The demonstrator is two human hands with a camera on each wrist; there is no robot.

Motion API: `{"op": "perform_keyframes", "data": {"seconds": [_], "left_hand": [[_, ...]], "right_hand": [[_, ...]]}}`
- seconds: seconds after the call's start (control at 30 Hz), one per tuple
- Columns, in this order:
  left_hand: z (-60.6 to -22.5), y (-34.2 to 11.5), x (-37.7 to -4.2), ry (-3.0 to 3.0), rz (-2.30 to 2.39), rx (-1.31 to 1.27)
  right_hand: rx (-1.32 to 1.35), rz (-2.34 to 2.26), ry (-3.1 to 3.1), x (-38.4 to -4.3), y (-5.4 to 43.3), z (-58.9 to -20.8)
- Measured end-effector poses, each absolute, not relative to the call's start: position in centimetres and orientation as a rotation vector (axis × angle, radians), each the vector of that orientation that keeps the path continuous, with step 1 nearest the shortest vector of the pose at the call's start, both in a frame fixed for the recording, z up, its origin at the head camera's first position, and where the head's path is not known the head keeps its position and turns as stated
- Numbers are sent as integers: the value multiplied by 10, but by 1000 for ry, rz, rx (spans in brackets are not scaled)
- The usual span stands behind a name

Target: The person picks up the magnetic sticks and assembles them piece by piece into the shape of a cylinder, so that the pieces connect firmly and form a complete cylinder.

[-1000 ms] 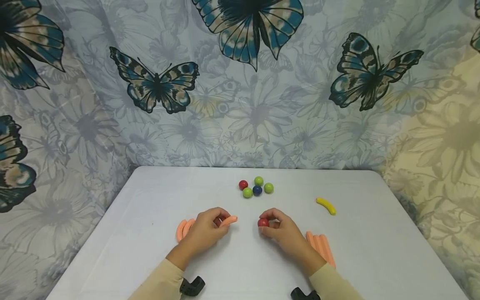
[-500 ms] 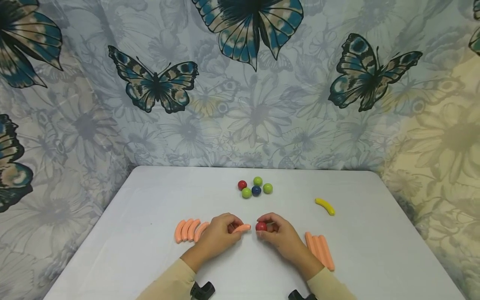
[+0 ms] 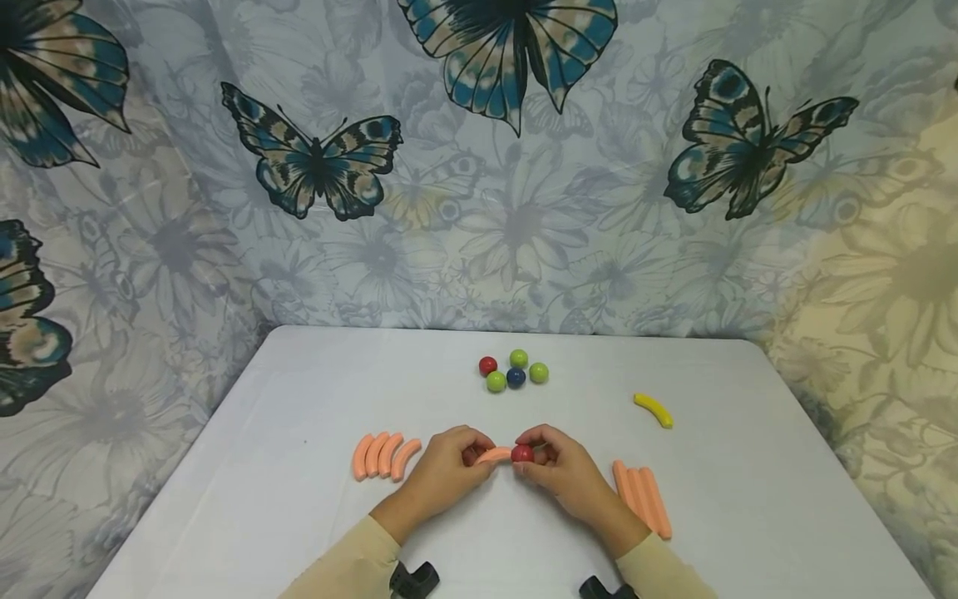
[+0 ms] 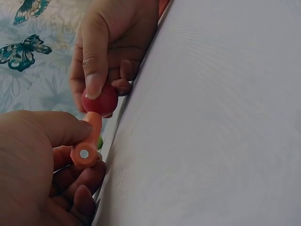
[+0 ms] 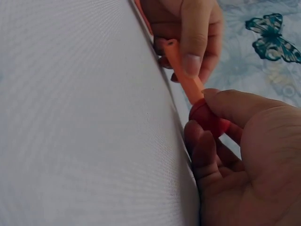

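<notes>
My left hand (image 3: 449,467) pinches a curved orange rod (image 4: 93,127) between thumb and fingers. A small pale disc shows on the rod's near end in the left wrist view. Opposite it, my right hand (image 3: 563,467) holds a shiny red ball (image 5: 207,118) by thumb and fingertips. The rod's far end meets the side of the ball, and the two line up between the hands over the middle of the white table (image 3: 509,549). In the right wrist view the ball is partly hidden by the fingers.
Several curved orange rods (image 3: 390,454) lie side by side on the left. Straight orange rods (image 3: 655,503) lie beside the right forearm. Farther back sit green balls (image 3: 539,373), a dark blue ball (image 3: 516,378) and another red ball (image 3: 488,366). A yellow curved rod (image 3: 654,411) lies at right.
My left hand has moved right with the orange rod, bringing its end against the red ball. The curved rods on the left have come into full view. My right hand has barely moved.
</notes>
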State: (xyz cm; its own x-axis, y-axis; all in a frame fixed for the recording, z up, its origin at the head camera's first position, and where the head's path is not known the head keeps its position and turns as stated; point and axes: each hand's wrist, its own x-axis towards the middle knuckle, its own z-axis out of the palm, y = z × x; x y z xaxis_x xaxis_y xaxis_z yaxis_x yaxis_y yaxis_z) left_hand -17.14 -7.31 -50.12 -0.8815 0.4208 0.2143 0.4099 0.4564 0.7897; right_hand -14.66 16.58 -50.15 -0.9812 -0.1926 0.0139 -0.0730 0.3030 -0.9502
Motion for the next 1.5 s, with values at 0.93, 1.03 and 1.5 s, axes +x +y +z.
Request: {"op": "perform_keyframes", "data": {"seconds": [0.93,1.03,1.5], "left_hand": [[-465,-98,-210,2443,1893,382],[-455,-102,-224,2358,1964,381],[-450,-99,-289,2205,1961,326]], "right_hand": [[-143,-1609,2730,-144,169,-498],[-151,-1621,2728,-143,169,-499],[-136,-1636,2697,-143,169,-502]]}}
